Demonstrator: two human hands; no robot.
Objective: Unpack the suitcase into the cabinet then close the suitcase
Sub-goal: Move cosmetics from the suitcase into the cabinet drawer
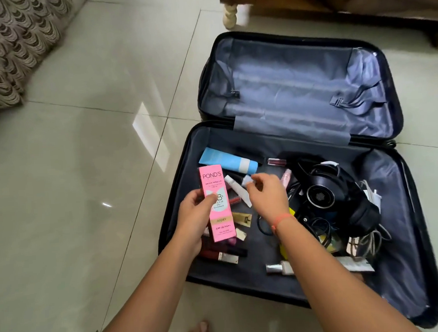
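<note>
While the left hand (193,218) clasps a pink box (214,181), the right hand (268,196) pinches a pale item (247,181). Suitcase (310,90) lies open.

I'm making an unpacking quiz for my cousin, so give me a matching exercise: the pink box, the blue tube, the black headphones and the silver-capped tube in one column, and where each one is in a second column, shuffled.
Things
1. pink box
2. blue tube
3. black headphones
4. silver-capped tube

Places
A. amid the tangle of cables
B. held in the left hand
C. by the near rim of the suitcase
D. near the hinge side

Pairs: 1-B, 2-D, 3-A, 4-C.
</note>
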